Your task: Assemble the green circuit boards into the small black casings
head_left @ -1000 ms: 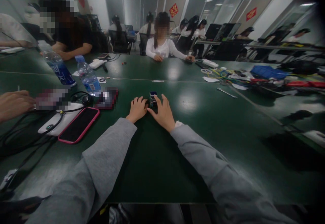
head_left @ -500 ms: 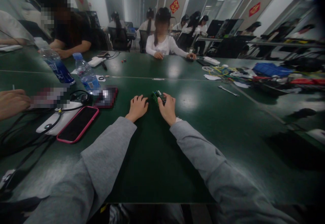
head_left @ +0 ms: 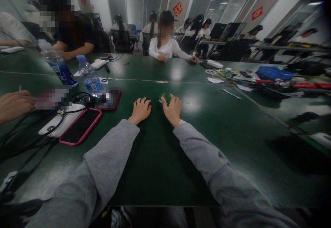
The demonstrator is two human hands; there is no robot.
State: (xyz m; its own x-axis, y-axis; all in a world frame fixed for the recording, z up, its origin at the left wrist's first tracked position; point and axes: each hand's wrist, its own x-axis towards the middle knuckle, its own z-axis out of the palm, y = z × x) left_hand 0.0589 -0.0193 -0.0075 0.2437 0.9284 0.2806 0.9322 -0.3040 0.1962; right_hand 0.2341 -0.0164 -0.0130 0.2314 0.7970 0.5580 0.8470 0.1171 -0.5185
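Observation:
A small green circuit board (head_left: 165, 98) is gripped between the thumb and fingers of my right hand (head_left: 171, 109), just above or on the green table (head_left: 160, 159); I cannot tell which. Its green face shows, while the fingers cover part of its right side. To the left, my left hand (head_left: 140, 111) rests palm down on the table with the fingers spread. It holds nothing and stays a short gap away from the board.
Left lie a pink-cased phone (head_left: 80, 126), a white power bank (head_left: 62, 120) with black cables, and two water bottles (head_left: 89, 76). A wrench (head_left: 232, 94) and a heap of cables, with a blue bin (head_left: 275, 73), are at right. Another person's hand (head_left: 18, 104) reaches in at far left.
My right hand has turned the circuit board: components and an edge showed before, a flat green face shows now. My left hand has stayed in place.

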